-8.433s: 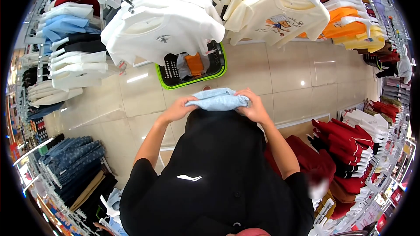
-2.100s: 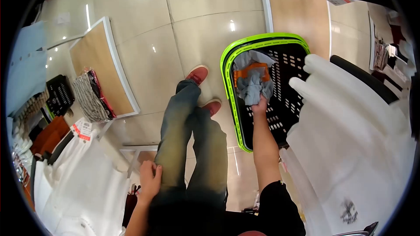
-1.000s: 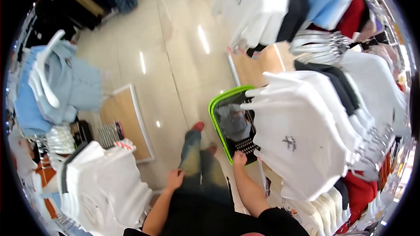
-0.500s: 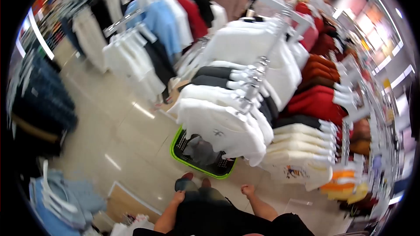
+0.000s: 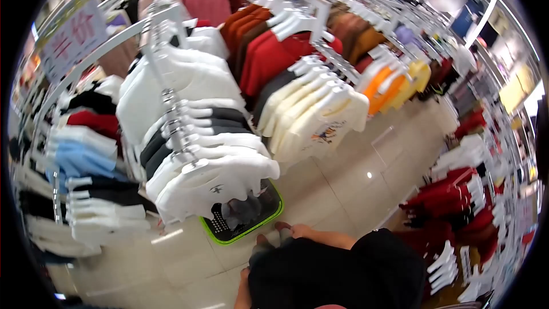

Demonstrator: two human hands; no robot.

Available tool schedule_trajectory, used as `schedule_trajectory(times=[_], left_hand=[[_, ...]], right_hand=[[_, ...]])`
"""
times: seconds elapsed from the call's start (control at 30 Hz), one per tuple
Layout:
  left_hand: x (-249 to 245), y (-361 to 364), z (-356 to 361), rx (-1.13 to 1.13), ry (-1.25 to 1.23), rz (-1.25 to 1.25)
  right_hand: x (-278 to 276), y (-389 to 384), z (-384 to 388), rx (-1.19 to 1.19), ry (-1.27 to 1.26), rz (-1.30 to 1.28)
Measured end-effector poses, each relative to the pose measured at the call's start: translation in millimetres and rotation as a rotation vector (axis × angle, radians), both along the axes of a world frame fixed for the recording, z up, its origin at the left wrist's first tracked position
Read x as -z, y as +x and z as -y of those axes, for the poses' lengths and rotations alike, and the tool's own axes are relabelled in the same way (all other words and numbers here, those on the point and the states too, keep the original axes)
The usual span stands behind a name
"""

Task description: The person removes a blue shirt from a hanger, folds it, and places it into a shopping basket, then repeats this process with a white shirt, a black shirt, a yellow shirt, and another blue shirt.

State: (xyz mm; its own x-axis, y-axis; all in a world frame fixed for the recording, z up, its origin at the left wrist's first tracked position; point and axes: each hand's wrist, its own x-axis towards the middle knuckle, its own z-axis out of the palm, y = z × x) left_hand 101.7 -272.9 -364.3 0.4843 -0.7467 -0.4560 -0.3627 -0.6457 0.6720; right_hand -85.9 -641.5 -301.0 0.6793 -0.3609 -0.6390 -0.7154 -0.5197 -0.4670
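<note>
My right hand [image 5: 300, 230] is beside my dark-clothed body, loosely closed, with nothing visible in it. My left hand [image 5: 245, 275] hangs at my other side, partly hidden, so its fingers cannot be made out. A black basket with a green rim [image 5: 277, 216] rests on the floor before my feet. Grey cloth [image 5: 241, 212] lies inside it. Partly over the basket, a white shirt with a small dark print [image 5: 220, 180] hangs at the front of a rack, ahead of more white and dark grey shirts. Neither hand touches the clothes.
Cream shirts [image 5: 311, 117] hang right of the white ones, near red tops [image 5: 274, 57] and orange ones [image 5: 384, 88]. Dark red garments [image 5: 443, 197] line a rack on the right. A sign [image 5: 71, 31] stands at the upper left. Pale floor tiles [image 5: 343, 177] show between racks.
The view has swung to the right, so the racks and basket appear further left. The dark red garments on the right have come into view. My right hand now appears closer to my body.
</note>
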Motion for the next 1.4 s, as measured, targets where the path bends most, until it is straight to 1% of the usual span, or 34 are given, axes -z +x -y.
schedule_trajectory(times=[0.03, 0.07, 0.1, 0.17, 0.2, 0.27, 0.3, 0.33, 0.37, 0.43, 0.47, 0.53, 0.57, 0.6, 0.67, 0.7, 0.77, 0.8, 0.83, 0.87, 0.93, 0.97, 1.0, 1.1, 1.17, 1.2, 1.23, 1.27, 1.3, 1.37, 1.4], left_hand=[[-2, 8, -4, 0.046, 0.006, -0.007], [-6, 16, -4, 0.089, 0.012, -0.015], [-4, 23, -4, 0.039, 0.064, -0.07], [-1, 31, -3, -0.07, 0.174, -0.178], [1, 41, 1, 0.069, 0.148, -0.123], [3, 63, 5, 0.342, 0.095, -0.018], [1, 69, 11, 0.28, 0.124, -0.12], [-12, 75, 21, 0.217, 0.154, -0.221], [-24, 80, 31, 0.151, 0.186, -0.318], [5, 94, 49, 0.182, 0.245, -0.378], [6, 99, 60, 0.194, 0.274, -0.406], [-4, 102, 88, 0.039, 0.392, -0.518], [-16, 99, 108, -0.042, 0.451, -0.57], [-16, 96, 121, -0.049, 0.448, -0.555], [-11, 91, 147, 0.157, 0.429, -0.498], [-9, 90, 155, 0.251, 0.42, -0.468], [-30, 67, 179, 0.096, 0.416, -0.485], [-45, 52, 192, 0.017, 0.41, -0.492], [-36, 46, 201, 0.097, 0.395, -0.458], [-29, 40, 205, 0.283, 0.348, -0.366], [-4, 30, 211, 0.633, 0.204, -0.13], [-2, 22, 216, 0.735, 0.178, -0.043], [-11, 10, 225, 0.826, 0.202, 0.045], [-17, -11, 244, 0.77, 0.257, 0.135], [-33, -19, 264, 0.823, 0.249, 0.121], [-33, -18, 274, 0.856, 0.222, 0.096], [-44, -26, 288, 0.896, 0.195, 0.07], [-55, -33, 303, 0.897, 0.287, 0.053], [-62, -45, 316, 0.822, 0.347, 0.104], [-65, -66, 345, 0.687, 0.458, 0.215], [-63, -72, 359, 0.744, 0.397, 0.249]], right_hand=[[-13, 14, -2, -0.026, 0.006, -0.006], [-7, 22, -3, -0.055, 0.014, -0.013], [-6, 28, -5, -0.085, 0.021, -0.021], [-10, 28, -12, 0.127, 0.07, 0.118], [-15, 27, -15, 0.232, 0.09, 0.189], [-41, 23, -29, 0.38, 0.102, 0.178], [-50, 19, -35, 0.453, 0.107, 0.173], [-35, 9, -48, 0.537, 0.023, 0.208], [-36, -1, -54, 0.558, 0.119, 0.137], [-42, -26, -61, 0.59, 0.311, 0.008], [-40, -40, -66, 0.59, 0.27, -0.024], [-29, -73, -82, 0.584, 0.192, -0.092], [-10, -95, -94, 0.615, 0.087, -0.071], [12, -117, -103, 0.643, -0.019, -0.053], [48, -157, -112, 0.782, 0.08, -0.018], [43, -168, -114, 0.889, 0.137, -0.039], [28, -185, -109, 1.095, 0.254, -0.08], [36, -196, -111, 1.106, 0.247, -0.098], [47, -205, -110, 1.12, 0.239, -0.114], [59, -211, -109, 1.134, 0.231, -0.13], [37, -212, -99, 1.119, 0.129, -0.108], [30, -214, -92, 1.112, 0.077, -0.098], [32, -216, -86, 1.11, 0.063, -0.086], [37, -224, -65, 1.124, 0.035, -0.024], [31, -233, -44, 1.148, 0.028, 0.049], [28, -240, -29, 1.177, 0.142, 0.082], [27, -247, -14, 1.21, 0.256, 0.116], [24, -255, -6, 1.256, 0.369, 0.153], [30, -264, -3, 1.305, 0.3, 0.267], [31, -286, 9, 1.378, 0.369, 0.294], [32, -299, 12, 1.423, 0.348, 0.292]])
